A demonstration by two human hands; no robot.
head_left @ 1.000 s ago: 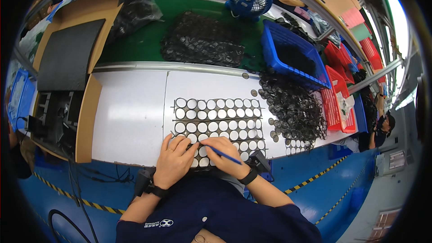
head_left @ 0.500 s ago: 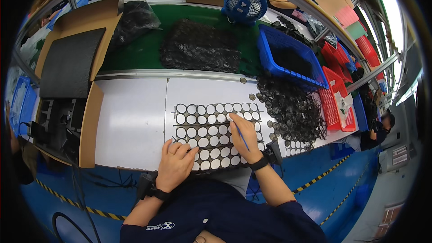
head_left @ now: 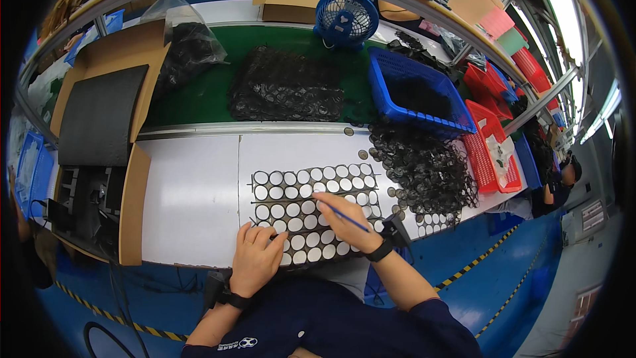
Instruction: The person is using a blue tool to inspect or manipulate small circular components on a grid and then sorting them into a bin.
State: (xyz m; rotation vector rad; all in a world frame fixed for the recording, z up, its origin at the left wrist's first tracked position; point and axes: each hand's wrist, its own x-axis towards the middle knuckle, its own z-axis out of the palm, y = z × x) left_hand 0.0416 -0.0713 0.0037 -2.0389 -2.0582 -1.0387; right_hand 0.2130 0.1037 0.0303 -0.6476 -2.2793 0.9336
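Note:
Rows of white discs set in black rings form a sheet-like grid (head_left: 310, 174) on the white table in front of me. My right hand (head_left: 346, 222) is closed round a thin blue pen-like stick (head_left: 347, 216). Its fingertips are at the second row of discs from the far side, and what the tip touches is hidden. At the grid's near left corner my left hand (head_left: 257, 258) lies with fingers spread, its fingertips touching the edge discs. Nothing shows in that hand.
A heap of loose black rings (head_left: 424, 169) lies right of the grid. Behind it stand a blue basket (head_left: 424, 116) and a red basket (head_left: 487, 159). Black ring sheets (head_left: 286, 86) are stacked on the green mat, near a blue fan (head_left: 344, 18). An open cardboard box (head_left: 134, 202) stands left.
My right hand has moved left along the second row with the blue stick. The whole view has shifted, so the table sits lower. My left hand stays at the grid's corner.

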